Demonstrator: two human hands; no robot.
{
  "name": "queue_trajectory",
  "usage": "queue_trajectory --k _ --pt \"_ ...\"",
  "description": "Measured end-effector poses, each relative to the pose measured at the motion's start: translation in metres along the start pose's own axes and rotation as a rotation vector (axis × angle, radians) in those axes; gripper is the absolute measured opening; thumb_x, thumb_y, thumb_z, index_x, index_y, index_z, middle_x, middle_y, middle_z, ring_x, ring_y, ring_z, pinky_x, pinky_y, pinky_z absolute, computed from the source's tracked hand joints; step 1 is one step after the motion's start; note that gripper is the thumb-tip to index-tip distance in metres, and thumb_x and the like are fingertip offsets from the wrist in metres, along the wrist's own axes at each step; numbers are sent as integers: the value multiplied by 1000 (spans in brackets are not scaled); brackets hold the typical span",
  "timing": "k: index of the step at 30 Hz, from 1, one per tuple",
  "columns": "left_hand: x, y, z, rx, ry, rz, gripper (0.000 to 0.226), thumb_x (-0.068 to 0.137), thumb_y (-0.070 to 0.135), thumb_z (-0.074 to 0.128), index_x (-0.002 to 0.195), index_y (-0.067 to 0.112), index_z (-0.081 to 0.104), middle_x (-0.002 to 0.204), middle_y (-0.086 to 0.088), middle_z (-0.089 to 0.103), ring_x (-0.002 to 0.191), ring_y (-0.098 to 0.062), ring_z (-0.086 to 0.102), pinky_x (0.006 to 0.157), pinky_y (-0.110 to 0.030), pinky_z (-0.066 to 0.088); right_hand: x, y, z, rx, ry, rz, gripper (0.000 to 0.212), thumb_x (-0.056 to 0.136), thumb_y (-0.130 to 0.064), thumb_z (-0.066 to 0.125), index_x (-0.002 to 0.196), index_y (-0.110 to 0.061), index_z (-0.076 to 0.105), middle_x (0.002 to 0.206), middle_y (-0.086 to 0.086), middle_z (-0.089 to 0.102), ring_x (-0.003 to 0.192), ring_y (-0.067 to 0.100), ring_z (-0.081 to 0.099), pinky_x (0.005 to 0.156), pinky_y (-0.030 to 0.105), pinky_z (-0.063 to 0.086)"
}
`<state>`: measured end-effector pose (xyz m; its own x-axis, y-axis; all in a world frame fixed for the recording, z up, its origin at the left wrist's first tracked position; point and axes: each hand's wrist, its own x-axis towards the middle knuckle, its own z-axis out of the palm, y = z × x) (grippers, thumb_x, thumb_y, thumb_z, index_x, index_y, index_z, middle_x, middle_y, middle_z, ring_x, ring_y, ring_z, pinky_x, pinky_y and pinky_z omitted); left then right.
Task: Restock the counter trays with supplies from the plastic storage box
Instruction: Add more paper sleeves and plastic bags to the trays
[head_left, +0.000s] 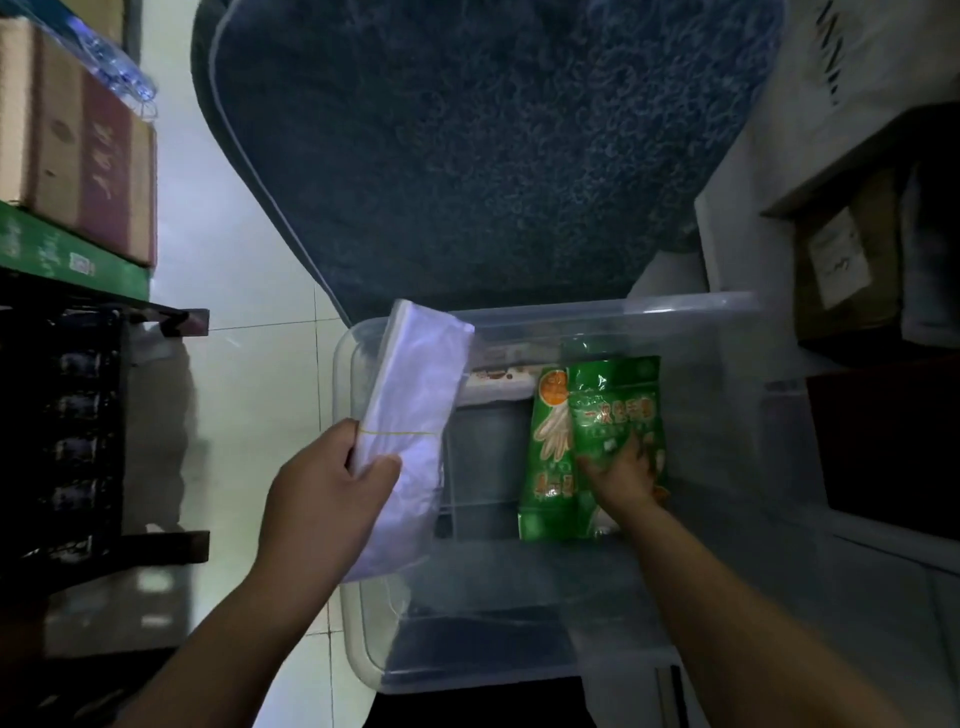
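A clear plastic storage box (691, 312) stands on the floor below me. My left hand (324, 499) grips a bundle of white plastic bags (415, 395), bound with a thin yellow rubber band, held over the box's left rim. Inside the box lie two green packets of disposable gloves (613, 410) side by side. My right hand (626, 473) reaches down into the box and closes on the lower part of the right green packet. A white packet (498, 384) lies at the box's far end, partly hidden by the bag bundle.
A dark blue fuzzy mat (493, 156) lies beyond the box. At the left, cardboard cartons (78, 156) sit on a green box above a dark rack (67, 441). Cartons and white shelving (852, 260) crowd the right side. Pale floor tiles (249, 364) show between.
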<state>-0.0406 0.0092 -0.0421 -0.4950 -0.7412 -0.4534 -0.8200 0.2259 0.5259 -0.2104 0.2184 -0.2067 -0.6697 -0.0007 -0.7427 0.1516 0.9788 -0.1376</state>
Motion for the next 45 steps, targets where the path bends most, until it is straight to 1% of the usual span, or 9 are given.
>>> queue_trajectory --k 3,10,14,17,19,25,29,35,45 --pt "1 0 4 -23 10 -8 12 80 21 60 69 19 55 62 2 61 62 -15 56 54 -28 41 -1 -9 25 -99 -110 -51 100 84 -51 56 145 -2 -6 154 26 3 142 40 7 116 49 12" --pt "1 13 15 -6 -28 35 15 80 22 59 68 16 52 62 -4 61 62 -25 57 59 -38 47 -42 -41 72 -93 -444 -278 87 88 -49 50 148 -10 0 156 19 -4 144 35 0 116 42 9" --pt "3 20 18 11 -17 60 16 80 21 59 67 18 51 60 -4 59 61 -23 56 59 -37 46 -32 -32 59 128 -99 -254 50 86 -27 59 128 -2 49 131 22 52 118 34 51 97 35 41" --pt "6 22 21 21 -11 66 17 80 20 58 66 17 50 59 -5 58 60 -25 55 58 -37 46 -10 -8 26 231 301 -74 32 82 -11 59 111 3 59 115 26 59 107 39 54 88 39 45" --pt "8 23 24 19 -10 68 19 80 20 58 65 15 49 58 -7 56 59 -27 54 56 -37 45 12 14 10 149 385 40 33 82 -12 58 110 6 55 115 29 56 108 41 52 85 42 45" --pt "12 23 37 8 9 82 29 80 17 60 59 14 40 52 -6 45 51 -24 42 51 -35 37 53 35 18 25 234 85 63 84 -22 61 133 8 33 136 30 40 125 42 39 101 44 36" --pt "16 21 46 -17 0 65 24 81 16 59 65 14 42 53 -5 46 53 -25 45 51 -36 38 61 35 23 259 175 242 79 69 -26 78 130 7 41 134 27 47 122 39 47 99 42 43" --pt "14 31 51 -27 -15 121 20 83 20 57 68 14 45 59 -9 52 61 -29 51 58 -38 43 40 37 11 623 125 263 50 68 -15 76 113 -2 58 112 23 64 97 36 62 81 37 50" --pt "-15 67 9 -162 -19 119 10 82 22 56 76 14 55 69 -9 62 69 -30 58 64 -40 48 -125 -38 -70 1040 198 -210 23 75 -2 67 81 -18 52 86 8 65 81 25 63 71 39 52"
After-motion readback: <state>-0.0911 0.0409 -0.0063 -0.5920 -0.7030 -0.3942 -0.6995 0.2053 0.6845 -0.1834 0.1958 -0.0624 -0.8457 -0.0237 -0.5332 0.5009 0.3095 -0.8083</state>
